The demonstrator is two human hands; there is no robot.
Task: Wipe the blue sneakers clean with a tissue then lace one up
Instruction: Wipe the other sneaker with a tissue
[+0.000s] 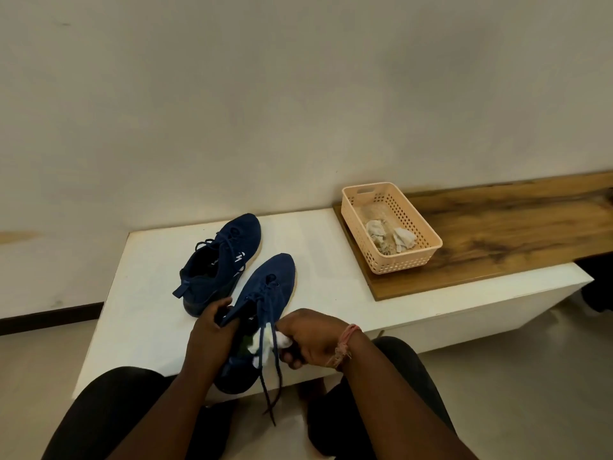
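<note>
sneaker [265, 293] | gripped by left hand [212, 330] | tissue [265, 343] in right hand [308, 340]

Two sneakers lay on the counter [149, 293]: the far sneaker [220, 260] behind and left of the near sneaker [265, 287]. To their right, a basket [421, 227] sat on a wooden board [514, 234], with crumpled tissues [391, 235] inside.
</note>
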